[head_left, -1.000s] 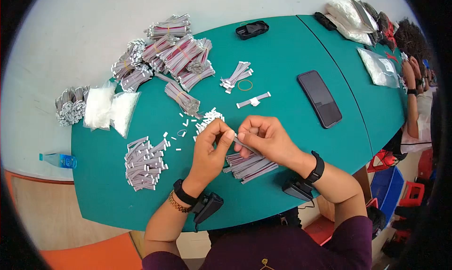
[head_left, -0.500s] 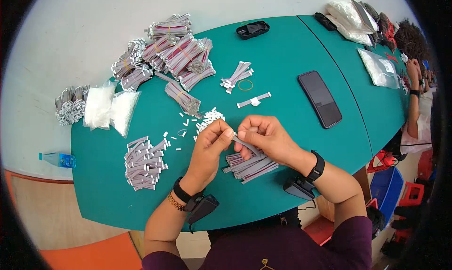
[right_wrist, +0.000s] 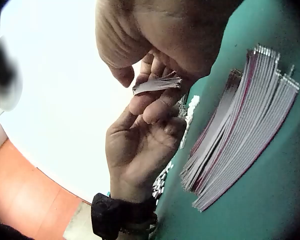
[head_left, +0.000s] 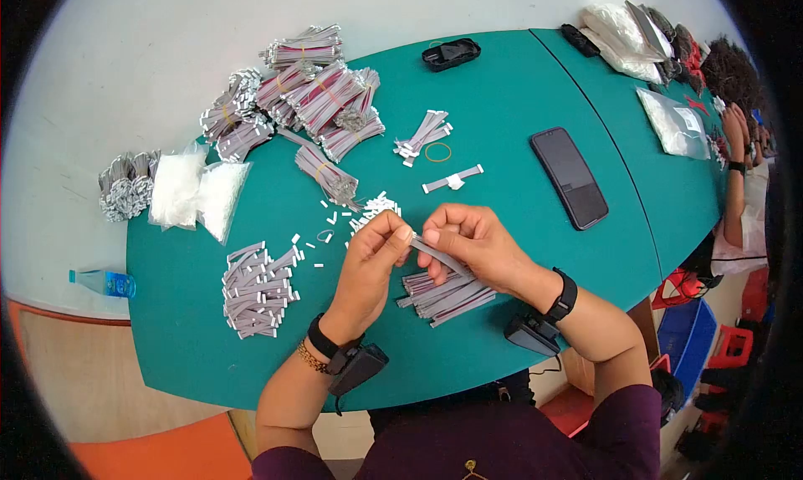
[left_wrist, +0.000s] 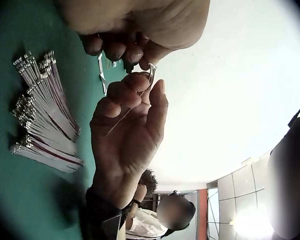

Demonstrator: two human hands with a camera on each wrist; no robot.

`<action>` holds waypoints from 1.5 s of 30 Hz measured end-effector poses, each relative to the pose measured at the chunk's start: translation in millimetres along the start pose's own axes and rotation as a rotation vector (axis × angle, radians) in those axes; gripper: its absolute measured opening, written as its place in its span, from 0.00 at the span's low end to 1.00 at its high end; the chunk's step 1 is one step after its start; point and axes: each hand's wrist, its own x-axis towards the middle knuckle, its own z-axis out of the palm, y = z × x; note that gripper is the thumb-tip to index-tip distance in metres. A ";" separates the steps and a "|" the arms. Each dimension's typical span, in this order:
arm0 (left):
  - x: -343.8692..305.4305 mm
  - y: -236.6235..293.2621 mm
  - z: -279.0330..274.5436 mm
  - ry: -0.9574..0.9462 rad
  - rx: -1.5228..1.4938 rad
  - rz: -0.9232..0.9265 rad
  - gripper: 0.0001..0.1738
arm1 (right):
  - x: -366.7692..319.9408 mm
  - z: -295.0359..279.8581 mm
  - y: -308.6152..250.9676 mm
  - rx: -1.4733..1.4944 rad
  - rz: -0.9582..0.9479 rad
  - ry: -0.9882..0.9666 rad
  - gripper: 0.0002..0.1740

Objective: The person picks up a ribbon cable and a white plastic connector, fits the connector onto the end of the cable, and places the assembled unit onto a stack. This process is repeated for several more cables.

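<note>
Above the green table [head_left: 535,87] both hands meet over one grey ribbon cable [head_left: 435,254]. My right hand [head_left: 465,239] grips the cable along its length, and my left hand [head_left: 386,244] pinches its near end between thumb and fingertips. The right wrist view shows the cable's end [right_wrist: 157,84] fanned out between the fingers of both hands. A loose pile of the same grey cables [head_left: 443,294] lies on the table just under the hands, also seen in the left wrist view as a pile of cables [left_wrist: 42,115]. Small white connector pieces [head_left: 372,208] are scattered just beyond the left hand.
Finished cables with white ends [head_left: 255,289] lie at the left. Banded cable bundles [head_left: 322,104] fill the far left, beside clear bags [head_left: 196,191]. A black phone [head_left: 569,176], a rubber band [head_left: 435,152] and a black case [head_left: 450,53] lie farther off. Another person [head_left: 740,145] sits at the right.
The left hand's fingers have shifted slightly on the cable's end. Both hands stay in the same place above the pile.
</note>
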 end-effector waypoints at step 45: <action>0.0 -4.2 0.8 0.068 0.371 0.255 0.12 | -1.0 1.9 4.9 -0.475 -0.288 0.121 0.08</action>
